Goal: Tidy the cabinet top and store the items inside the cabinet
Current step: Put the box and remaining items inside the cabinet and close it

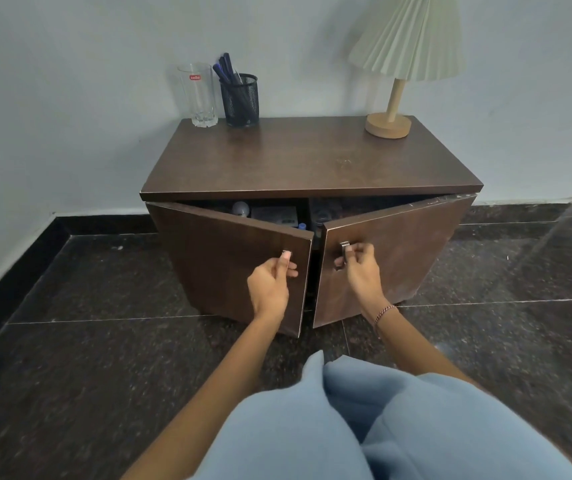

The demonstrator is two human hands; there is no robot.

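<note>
A low dark-wood cabinet (312, 161) stands against the wall with both doors partly ajar. My left hand (270, 282) grips the handle of the left door (222, 258). My right hand (359, 263) grips the metal handle of the right door (402, 251). Through the gap at the top I see several stored items (270, 214) inside, including a white bulb-like thing and a box. On the top stand a clear drinking glass (198, 95) and a black mesh pen holder (240, 100) with pens at the back left, and a lamp (393, 109) at the back right.
Dark speckled floor tiles (87, 358) surround the cabinet. A white wall (70, 98) with a black skirting runs behind and to the left. My knees in light blue trousers (364, 427) fill the bottom of the view.
</note>
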